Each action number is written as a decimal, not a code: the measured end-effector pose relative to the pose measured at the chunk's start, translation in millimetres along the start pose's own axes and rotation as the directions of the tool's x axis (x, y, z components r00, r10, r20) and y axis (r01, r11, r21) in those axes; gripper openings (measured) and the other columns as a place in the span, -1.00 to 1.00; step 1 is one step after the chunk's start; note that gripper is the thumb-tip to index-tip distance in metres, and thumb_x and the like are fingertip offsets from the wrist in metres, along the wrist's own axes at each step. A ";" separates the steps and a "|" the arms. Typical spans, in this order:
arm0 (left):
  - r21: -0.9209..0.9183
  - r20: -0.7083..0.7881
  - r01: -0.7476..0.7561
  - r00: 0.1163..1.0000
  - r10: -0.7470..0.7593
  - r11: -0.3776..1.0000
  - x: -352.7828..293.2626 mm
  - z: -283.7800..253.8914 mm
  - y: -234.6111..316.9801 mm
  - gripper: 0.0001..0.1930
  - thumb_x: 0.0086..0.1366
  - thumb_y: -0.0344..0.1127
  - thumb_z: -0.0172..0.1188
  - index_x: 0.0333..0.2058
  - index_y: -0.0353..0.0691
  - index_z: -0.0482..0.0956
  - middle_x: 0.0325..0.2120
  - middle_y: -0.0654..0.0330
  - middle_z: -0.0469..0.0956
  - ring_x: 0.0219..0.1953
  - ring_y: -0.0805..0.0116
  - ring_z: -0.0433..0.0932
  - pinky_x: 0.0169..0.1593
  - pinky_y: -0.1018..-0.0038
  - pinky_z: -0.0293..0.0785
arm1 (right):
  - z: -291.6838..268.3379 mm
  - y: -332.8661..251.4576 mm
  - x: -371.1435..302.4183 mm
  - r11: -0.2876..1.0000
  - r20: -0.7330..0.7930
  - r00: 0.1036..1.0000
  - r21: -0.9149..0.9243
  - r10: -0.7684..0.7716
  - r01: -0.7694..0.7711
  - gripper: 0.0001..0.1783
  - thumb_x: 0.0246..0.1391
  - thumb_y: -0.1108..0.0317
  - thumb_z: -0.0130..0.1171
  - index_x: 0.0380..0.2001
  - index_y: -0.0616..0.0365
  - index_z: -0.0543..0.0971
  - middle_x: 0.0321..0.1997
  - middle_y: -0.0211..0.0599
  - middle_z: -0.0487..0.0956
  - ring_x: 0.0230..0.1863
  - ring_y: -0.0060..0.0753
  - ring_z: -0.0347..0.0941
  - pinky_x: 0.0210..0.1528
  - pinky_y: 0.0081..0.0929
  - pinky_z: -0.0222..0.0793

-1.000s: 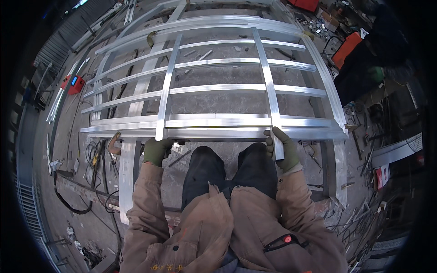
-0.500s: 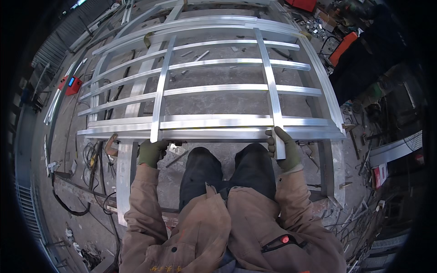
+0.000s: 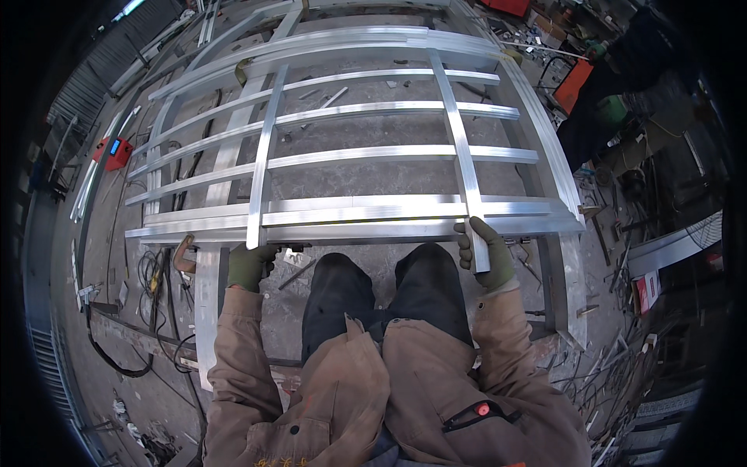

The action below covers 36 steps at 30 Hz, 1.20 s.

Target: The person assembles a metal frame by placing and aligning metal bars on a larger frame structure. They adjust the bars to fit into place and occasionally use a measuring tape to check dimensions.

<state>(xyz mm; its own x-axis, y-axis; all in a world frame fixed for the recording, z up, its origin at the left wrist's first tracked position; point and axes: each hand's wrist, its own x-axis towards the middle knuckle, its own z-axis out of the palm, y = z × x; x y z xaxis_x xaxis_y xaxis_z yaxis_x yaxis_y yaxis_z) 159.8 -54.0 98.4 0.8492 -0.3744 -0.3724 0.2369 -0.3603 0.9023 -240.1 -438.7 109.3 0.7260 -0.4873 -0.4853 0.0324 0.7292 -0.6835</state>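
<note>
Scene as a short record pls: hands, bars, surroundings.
Left hand: gloved, at near end of left bar; grip partly hidden
Right hand: gloved, closed around right bar near its end
Crossbars: several, crossing both bars
Support: metal frame beneath
Left floor: red box with display
Right side: another person's gloved hand

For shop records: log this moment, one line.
left hand: at near end of left bar; right hand: gripping right bar; bars: across rails

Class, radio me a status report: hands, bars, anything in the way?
Left hand at near end of left bar, grip unclear. Right hand gripping near end of right bar. Bars lie across crossbars. Black hose on floor, clear of hands.
</note>
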 end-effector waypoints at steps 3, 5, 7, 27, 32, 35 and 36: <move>-0.022 -0.011 0.004 1.000 -0.005 1.000 2.0 -1.8 -3.8 -0.80 0.22 -0.37 0.61 -0.30 -0.37 0.80 -0.52 0.15 0.71 -0.60 0.36 0.63 -0.54 0.38 0.44 | -5.1 0.5 2.1 0.999 -0.013 1.000 -0.046 -0.017 0.017 -0.50 0.60 -0.15 0.35 0.07 0.12 0.77 -0.35 -0.55 0.69 -0.50 -0.57 0.59 -0.46 -0.46 0.51; -0.032 -0.015 0.011 1.000 -0.011 0.999 2.0 -1.3 -5.6 -0.81 0.22 -0.37 0.60 -0.31 -0.36 0.81 -0.52 0.15 0.71 -0.60 0.36 0.63 -0.54 0.38 0.44 | -5.9 2.1 1.1 0.998 -0.030 0.999 -0.056 -0.032 0.030 -0.49 0.60 -0.15 0.35 0.08 0.12 0.77 -0.35 -0.55 0.69 -0.50 -0.58 0.58 -0.46 -0.47 0.50; -0.023 -0.011 0.015 1.000 -0.016 1.000 1.8 -0.8 -4.4 -0.82 0.23 -0.37 0.60 -0.33 -0.35 0.80 -0.51 0.16 0.71 -0.60 0.37 0.64 -0.54 0.39 0.44 | -4.8 4.1 0.2 0.999 -0.053 0.998 -0.038 -0.037 0.035 -0.49 0.60 -0.15 0.34 0.09 0.12 0.77 -0.34 -0.55 0.69 -0.51 -0.58 0.58 -0.46 -0.48 0.50; -0.019 0.000 0.009 1.000 -0.009 1.000 -0.3 -10.3 -0.1 -0.83 0.25 -0.37 0.60 -0.31 -0.32 0.79 -0.53 0.19 0.69 -0.60 0.37 0.65 -0.54 0.40 0.44 | -25.2 -21.4 -13.8 0.998 -0.005 0.999 -0.051 -0.032 0.031 -0.45 0.60 -0.18 0.33 0.14 0.14 0.75 -0.34 -0.51 0.70 -0.48 -0.58 0.61 -0.43 -0.48 0.53; 0.017 -0.004 0.005 1.000 -0.005 1.000 2.2 -9.4 -2.0 -0.83 0.25 -0.35 0.60 -0.31 -0.31 0.81 -0.52 0.18 0.71 -0.58 0.36 0.67 -0.51 0.41 0.47 | -28.8 -19.1 -10.9 0.998 0.010 0.998 -0.036 -0.054 0.055 -0.45 0.59 -0.17 0.35 0.15 0.15 0.74 -0.34 -0.50 0.70 -0.48 -0.57 0.61 -0.43 -0.47 0.54; 0.039 -0.004 -0.003 1.000 0.003 0.999 3.6 -12.0 -4.3 -0.81 0.25 -0.34 0.61 -0.30 -0.33 0.82 -0.51 0.16 0.73 -0.58 0.34 0.68 -0.51 0.39 0.50 | -29.7 -12.4 -11.1 0.998 -0.019 0.998 -0.022 -0.065 0.065 -0.44 0.57 -0.18 0.37 0.14 0.16 0.75 -0.34 -0.49 0.70 -0.48 -0.57 0.61 -0.43 -0.48 0.54; 0.046 -0.002 -0.002 1.000 0.002 0.999 3.6 -12.7 -4.4 -0.80 0.25 -0.34 0.62 -0.28 -0.35 0.83 -0.50 0.14 0.75 -0.58 0.33 0.69 -0.51 0.39 0.51 | -28.8 -11.9 -12.5 0.998 -0.025 0.998 -0.025 -0.061 0.061 -0.43 0.57 -0.19 0.37 0.14 0.16 0.76 -0.34 -0.49 0.70 -0.49 -0.57 0.60 -0.43 -0.48 0.53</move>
<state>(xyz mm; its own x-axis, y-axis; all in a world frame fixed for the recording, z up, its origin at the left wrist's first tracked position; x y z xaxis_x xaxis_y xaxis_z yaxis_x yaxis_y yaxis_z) 167.9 -42.9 95.8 0.8505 -0.3736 -0.3702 0.2132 -0.3985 0.8920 -269.3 -455.1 107.8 0.7051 -0.5430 -0.4560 0.0592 0.6859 -0.7253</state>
